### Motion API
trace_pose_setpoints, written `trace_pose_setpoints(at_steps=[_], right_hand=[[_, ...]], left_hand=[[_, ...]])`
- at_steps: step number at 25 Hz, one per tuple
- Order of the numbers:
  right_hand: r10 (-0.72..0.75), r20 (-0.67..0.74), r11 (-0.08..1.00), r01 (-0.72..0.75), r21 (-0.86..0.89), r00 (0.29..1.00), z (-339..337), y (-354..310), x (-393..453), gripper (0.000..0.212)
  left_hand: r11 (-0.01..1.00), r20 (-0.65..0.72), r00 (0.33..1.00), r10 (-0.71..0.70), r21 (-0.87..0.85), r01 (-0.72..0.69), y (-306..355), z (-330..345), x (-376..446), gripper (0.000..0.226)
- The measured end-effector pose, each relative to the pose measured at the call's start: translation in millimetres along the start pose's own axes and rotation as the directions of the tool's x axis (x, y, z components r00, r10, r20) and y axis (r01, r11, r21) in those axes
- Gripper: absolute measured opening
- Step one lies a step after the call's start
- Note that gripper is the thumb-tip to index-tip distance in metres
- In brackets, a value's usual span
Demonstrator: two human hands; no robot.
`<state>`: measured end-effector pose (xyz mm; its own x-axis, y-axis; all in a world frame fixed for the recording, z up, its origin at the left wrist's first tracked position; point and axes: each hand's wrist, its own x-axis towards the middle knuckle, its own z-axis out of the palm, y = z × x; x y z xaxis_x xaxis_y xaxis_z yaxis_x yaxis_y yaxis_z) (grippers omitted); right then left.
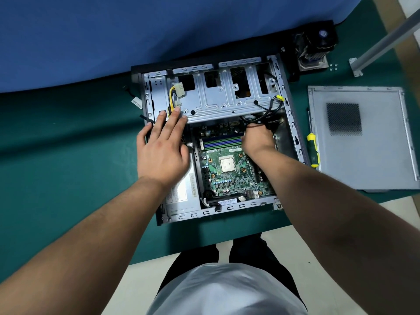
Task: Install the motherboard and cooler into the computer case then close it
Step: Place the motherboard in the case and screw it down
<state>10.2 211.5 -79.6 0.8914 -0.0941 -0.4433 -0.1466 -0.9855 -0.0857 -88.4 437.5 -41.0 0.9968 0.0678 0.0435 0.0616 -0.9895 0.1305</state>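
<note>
The computer case (293,123) lies on its side on the green mat, open face up, so everything drops in from above. The motherboard (227,164) already sits inside it, in the half nearer the person, CPU bare in the middle w/ nothing on top yet.

Left hand (162,148) is flat, fingers straight and spread, holding nothing; fingertips rest at the front edge of the drive cage (218,98), by the yellow/black power leads (172,98). Looks like it's bracing the case, maybe keeping those leads off the board.

Right hand (258,135) is down in the case's far-right part, at the board's edge beside the RAM slots, fingers curled under into the black cables (270,108). Can't tell if it's pinching a plug or just pushing wires aside, as the fingertips are hidden. My guess: clearing cable away so the board seats, or plugging a connector.

The cooler (314,45) waits outside the case, just past its far-right corner, fan up, so it's prob the next part in. Side panel (361,137) lies flat to the right of the case, and the screwdriver (312,150) sits between the two, near the right hand, likely for board screws and closing up
</note>
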Motion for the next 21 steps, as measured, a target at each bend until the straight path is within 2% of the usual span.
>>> trace_pose_setpoints(at_steps=[6, 7, 9, 10, 12, 14, 18, 21], right_hand=[[-0.030, 0.050, 0.999, 0.032, -0.028, 0.998, 0.6, 3.1, -8.5, 0.013], [-0.064, 0.038, 0.994, 0.067, -0.084, 0.997, -0.5, 4.1, -14.6, 0.017], [-0.194, -0.025, 0.959, 0.184, -0.218, 0.981, 0.9, 6.1, -27.4, 0.040], [-0.289, -0.011, 0.930, 0.278, -0.239, 0.957, 3.6, 6.1, -32.5, 0.049], [-0.487, 0.151, 0.838, 0.509, -0.198, 0.860, 8.6, 1.6, -40.0, 0.058], [-0.554, 0.285, 0.773, 0.611, -0.172, 0.782, 15.1, -4.3, -42.9, 0.060], [-0.546, 0.233, 0.771, 0.591, -0.238, 0.805, 26.2, -10.4, -45.9, 0.053], [-0.550, 0.259, 0.746, 0.606, -0.275, 0.794, 23.1, -12.0, -45.1, 0.049]], left_hand=[[1.000, 0.007, 1.000, -0.002, -0.003, 0.002, 0.6, -1.3, 0.2, 0.064], [1.000, 0.006, 1.000, -0.001, -0.001, 0.001, 0.5, -1.5, 0.2, 0.064], [1.000, 0.004, 1.000, -0.002, -0.001, 0.002, 0.4, -1.5, 0.1, 0.064], [1.000, 0.005, 1.000, -0.003, -0.003, 0.003, 0.6, -1.4, -0.1, 0.064], [1.000, 0.004, 1.000, -0.003, -0.007, 0.003, 0.9, -1.9, -0.7, 0.064], [1.000, 0.003, 1.000, -0.004, -0.012, 0.004, 1.2, -1.8, -0.5, 0.064], [1.000, 0.009, 1.000, -0.006, -0.010, 0.006, 0.8, -0.7, -1.0, 0.064], [1.000, 0.012, 1.000, -0.007, -0.009, 0.007, 0.7, -0.4, -0.4, 0.064]])
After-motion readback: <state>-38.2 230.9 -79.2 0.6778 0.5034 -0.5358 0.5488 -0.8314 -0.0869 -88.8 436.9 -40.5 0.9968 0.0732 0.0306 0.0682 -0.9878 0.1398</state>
